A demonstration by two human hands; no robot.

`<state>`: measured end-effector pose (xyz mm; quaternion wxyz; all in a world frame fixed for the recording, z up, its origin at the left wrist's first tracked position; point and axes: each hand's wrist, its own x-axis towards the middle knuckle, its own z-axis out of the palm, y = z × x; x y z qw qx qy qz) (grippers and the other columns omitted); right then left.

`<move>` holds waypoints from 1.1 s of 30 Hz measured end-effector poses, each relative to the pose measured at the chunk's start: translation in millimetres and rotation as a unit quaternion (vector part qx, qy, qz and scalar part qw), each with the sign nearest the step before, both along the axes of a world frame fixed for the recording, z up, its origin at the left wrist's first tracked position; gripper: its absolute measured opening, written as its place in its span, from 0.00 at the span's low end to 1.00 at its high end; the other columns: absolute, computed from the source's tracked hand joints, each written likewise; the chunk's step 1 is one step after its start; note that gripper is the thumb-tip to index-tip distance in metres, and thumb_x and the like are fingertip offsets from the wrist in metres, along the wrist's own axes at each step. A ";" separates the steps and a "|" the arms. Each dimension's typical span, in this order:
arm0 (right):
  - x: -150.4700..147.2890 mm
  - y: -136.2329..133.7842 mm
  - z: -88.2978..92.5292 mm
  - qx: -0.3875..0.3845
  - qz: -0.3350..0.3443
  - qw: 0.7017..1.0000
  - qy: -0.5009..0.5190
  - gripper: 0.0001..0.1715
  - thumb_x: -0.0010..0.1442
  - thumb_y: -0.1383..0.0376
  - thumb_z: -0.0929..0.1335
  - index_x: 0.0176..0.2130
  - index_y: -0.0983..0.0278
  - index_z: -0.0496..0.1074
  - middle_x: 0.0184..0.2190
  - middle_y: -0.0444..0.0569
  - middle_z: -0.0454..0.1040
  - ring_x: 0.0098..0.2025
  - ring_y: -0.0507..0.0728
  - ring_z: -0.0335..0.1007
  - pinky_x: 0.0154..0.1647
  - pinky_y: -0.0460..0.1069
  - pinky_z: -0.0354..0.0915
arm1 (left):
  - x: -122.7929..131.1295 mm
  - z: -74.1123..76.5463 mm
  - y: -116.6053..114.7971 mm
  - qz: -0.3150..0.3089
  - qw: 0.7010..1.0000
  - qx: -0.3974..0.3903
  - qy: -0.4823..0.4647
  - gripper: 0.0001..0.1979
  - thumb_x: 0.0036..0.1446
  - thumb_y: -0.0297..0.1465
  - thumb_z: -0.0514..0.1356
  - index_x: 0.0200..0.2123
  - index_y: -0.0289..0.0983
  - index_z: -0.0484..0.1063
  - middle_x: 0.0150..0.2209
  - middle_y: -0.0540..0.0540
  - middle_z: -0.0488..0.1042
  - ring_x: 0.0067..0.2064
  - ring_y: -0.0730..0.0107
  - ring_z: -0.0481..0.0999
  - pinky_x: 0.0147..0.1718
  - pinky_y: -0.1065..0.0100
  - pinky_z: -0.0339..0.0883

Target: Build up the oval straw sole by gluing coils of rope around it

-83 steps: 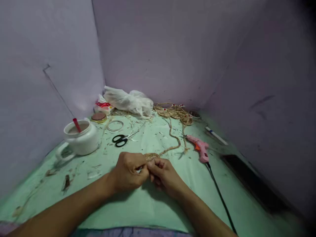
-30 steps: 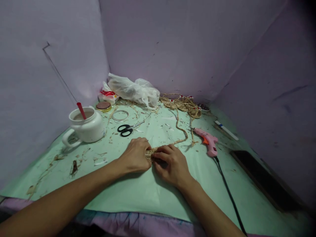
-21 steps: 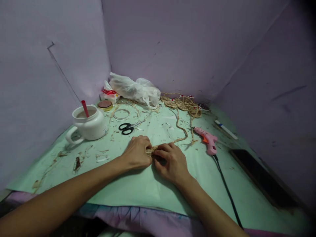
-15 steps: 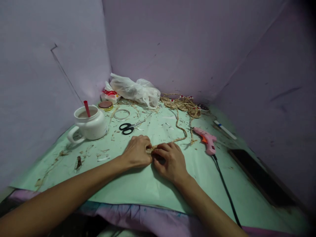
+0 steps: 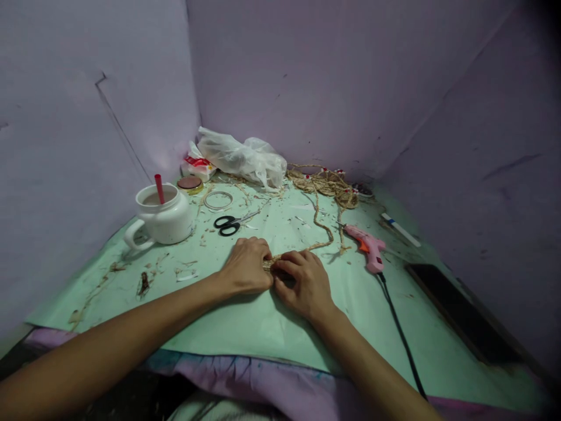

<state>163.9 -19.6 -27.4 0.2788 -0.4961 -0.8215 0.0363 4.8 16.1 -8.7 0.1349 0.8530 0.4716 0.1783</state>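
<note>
My left hand (image 5: pixel 246 266) and my right hand (image 5: pixel 303 283) lie close together on the green table cover (image 5: pixel 245 327). Both have curled fingers pressing a small flat piece of braided jute (image 5: pixel 270 263), which shows only as a sliver between them. A braided jute cord (image 5: pixel 323 230) runs from that piece back to a tangled heap of jute (image 5: pixel 322 184) by the rear wall.
A pink glue gun (image 5: pixel 367 248) with a black cable (image 5: pixel 401 342) lies right of my hands. Black scissors (image 5: pixel 228 224), a white mug (image 5: pixel 162 215) with a red stick, a tape ring (image 5: pixel 218 200), a plastic bag (image 5: pixel 243 158) and a dark slab (image 5: pixel 453 304) surround them. Purple walls enclose three sides.
Earlier both hands held the jute piece slightly raised; they have since lowered it and press it on the table. The view has drifted a little left.
</note>
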 end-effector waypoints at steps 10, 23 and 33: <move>0.3 0.1 0.0 0.000 0.005 1.000 -0.008 0.12 0.50 0.66 0.68 0.36 0.60 0.77 0.37 0.49 0.77 0.37 0.60 0.65 0.41 0.55 0.59 | 0.6 0.5 0.4 0.015 0.999 -0.015 0.026 0.09 0.41 0.31 0.60 0.30 0.36 0.73 0.34 0.41 0.76 0.38 0.55 0.74 0.40 0.60 0.64; 2.8 -1.4 1.4 -0.004 0.022 0.999 -0.047 0.15 0.51 0.65 0.67 0.41 0.60 0.74 0.40 0.50 0.76 0.40 0.62 0.65 0.50 0.59 0.55 | -9.2 7.6 -1.8 0.002 0.998 -0.051 0.038 0.15 0.43 0.33 0.63 0.37 0.34 0.74 0.39 0.40 0.74 0.43 0.53 0.71 0.44 0.58 0.64; -3.8 -5.7 2.2 -0.024 0.009 1.000 -0.018 0.15 0.52 0.68 0.66 0.40 0.64 0.76 0.40 0.55 0.76 0.41 0.65 0.64 0.47 0.61 0.55 | -4.4 2.7 0.3 -0.013 0.999 0.005 0.046 0.11 0.43 0.32 0.60 0.32 0.35 0.75 0.34 0.42 0.75 0.38 0.56 0.72 0.39 0.59 0.63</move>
